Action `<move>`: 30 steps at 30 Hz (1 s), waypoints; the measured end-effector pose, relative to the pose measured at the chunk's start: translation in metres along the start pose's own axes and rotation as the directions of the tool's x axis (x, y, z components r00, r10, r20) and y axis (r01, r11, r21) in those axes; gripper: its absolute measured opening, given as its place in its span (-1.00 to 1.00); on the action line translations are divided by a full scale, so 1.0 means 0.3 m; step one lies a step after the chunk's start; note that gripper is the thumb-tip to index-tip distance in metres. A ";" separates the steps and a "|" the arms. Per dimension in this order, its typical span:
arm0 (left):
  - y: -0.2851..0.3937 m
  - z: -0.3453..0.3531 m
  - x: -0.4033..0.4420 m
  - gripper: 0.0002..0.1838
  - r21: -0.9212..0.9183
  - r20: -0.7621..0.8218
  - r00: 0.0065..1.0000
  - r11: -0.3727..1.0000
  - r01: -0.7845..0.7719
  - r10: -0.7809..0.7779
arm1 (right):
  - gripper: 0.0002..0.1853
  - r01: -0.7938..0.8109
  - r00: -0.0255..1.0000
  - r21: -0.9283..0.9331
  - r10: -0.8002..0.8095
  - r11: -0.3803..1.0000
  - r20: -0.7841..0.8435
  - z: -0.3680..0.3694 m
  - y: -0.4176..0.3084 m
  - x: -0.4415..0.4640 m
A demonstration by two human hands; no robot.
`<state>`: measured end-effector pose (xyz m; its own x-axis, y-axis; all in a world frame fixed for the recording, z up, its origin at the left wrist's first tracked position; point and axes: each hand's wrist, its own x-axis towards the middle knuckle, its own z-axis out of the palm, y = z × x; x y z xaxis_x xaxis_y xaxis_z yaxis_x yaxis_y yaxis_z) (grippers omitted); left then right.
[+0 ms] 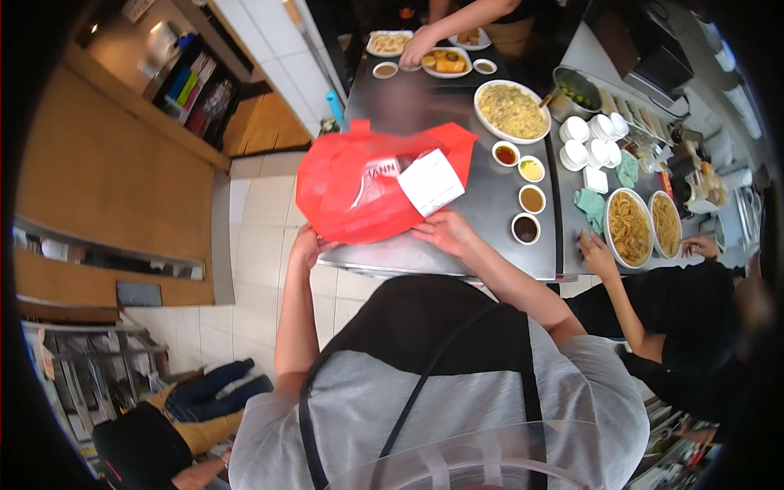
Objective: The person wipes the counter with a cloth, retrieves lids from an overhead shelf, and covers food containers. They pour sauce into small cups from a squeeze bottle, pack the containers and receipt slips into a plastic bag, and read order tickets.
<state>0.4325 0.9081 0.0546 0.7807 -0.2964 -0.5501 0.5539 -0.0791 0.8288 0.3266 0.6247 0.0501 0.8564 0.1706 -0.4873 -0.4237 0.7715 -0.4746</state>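
A red bag [343,184] with white lettering lies on the metal table [498,249], a white paper slip [431,183] on its right part. At the bag's lower left corner is my left hand [307,247], its fingers closed on the edge. My right hand [447,232] touches the bag's lower edge under the slip, fingertips partly hidden beneath it. Right of the bag stand small sauce cups: red [505,154], yellow [531,169], brown [532,198] and dark [525,229]. Above them is a large bowl of fried rice [512,111].
Across the table, another person's hands [418,47] reach among plates of food [446,62]. On the right, a co-worker's hand [599,256] is beside noodle bowls [629,228]. White lidded cups [575,129] and a metal pot [575,91] stand behind. Another person [147,441] is at lower left.
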 end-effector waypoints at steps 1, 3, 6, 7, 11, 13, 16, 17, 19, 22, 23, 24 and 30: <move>0.001 0.016 0.020 -0.63 -0.077 -0.018 0.999 0.996 -0.032 0.031 | -0.55 0.061 0.997 0.062 -0.058 0.996 -0.044 0.060 -0.023 0.016; 0.019 0.053 0.066 -0.64 -0.104 -0.015 0.998 0.993 -0.064 0.063 | -0.54 0.147 0.986 0.133 -0.135 0.980 -0.095 0.064 -0.073 0.061; 0.059 0.111 0.196 -0.65 -0.154 -0.008 0.996 0.984 -0.093 0.092 | -0.57 0.285 0.947 0.026 -0.277 0.958 -0.164 -0.031 -0.140 0.123; 0.070 0.130 0.261 -0.65 -0.181 -0.013 0.995 0.978 -0.100 0.099 | -0.57 0.313 0.936 0.033 -0.302 0.949 -0.180 -0.031 -0.163 0.093; 0.143 0.195 0.521 -0.67 -0.239 0.085 0.989 0.966 -0.098 0.121 | -0.60 0.398 0.879 -0.057 -0.398 0.916 -0.261 -0.055 -0.215 -0.095; 0.191 0.231 0.649 -0.67 -0.205 0.090 0.988 0.973 -0.106 0.127 | -0.64 0.393 0.888 -0.085 -0.402 0.916 -0.224 -0.108 -0.173 -0.221; 0.227 0.226 0.920 -0.67 -0.224 0.123 0.982 0.968 -0.113 0.143 | -0.67 0.393 0.840 -0.118 -0.408 0.912 -0.359 -0.184 -0.041 -0.424; 0.236 0.221 1.002 -0.67 -0.229 0.150 0.981 0.970 -0.083 0.119 | -0.67 0.348 0.832 -0.125 -0.368 0.929 -0.416 -0.208 0.010 -0.488; 0.262 0.254 1.025 -0.67 -0.261 0.043 0.994 0.961 -0.091 0.105 | -0.69 0.404 0.732 -0.133 -0.407 0.905 -0.547 -0.263 0.125 -0.616; 0.255 0.339 0.858 -0.61 -0.370 -0.123 0.990 0.923 -0.105 0.063 | -0.73 0.504 0.592 -0.076 -0.408 0.860 -0.695 -0.318 0.287 -0.822; 0.221 0.371 0.786 -0.59 -0.392 -0.208 0.978 0.914 -0.106 0.025 | -0.75 0.511 0.524 -0.092 -0.394 0.855 -0.755 -0.321 0.337 -0.881; 0.162 0.413 0.736 -0.60 -0.400 -0.278 0.958 0.899 -0.175 0.063 | -0.75 0.529 0.504 -0.096 -0.403 0.843 -0.764 -0.336 0.392 -0.931; -0.156 0.819 0.166 -0.79 -0.152 0.061 0.925 0.919 -0.363 0.375 | -0.75 0.501 0.335 -0.168 -0.369 0.849 -0.867 -0.404 0.527 -1.140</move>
<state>0.3745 0.6630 0.0136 0.9124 -0.3619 -0.1912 0.2695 0.1796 0.9461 -0.0691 0.6139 0.0530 0.1873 -0.7591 -0.6235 0.0203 0.6376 -0.7701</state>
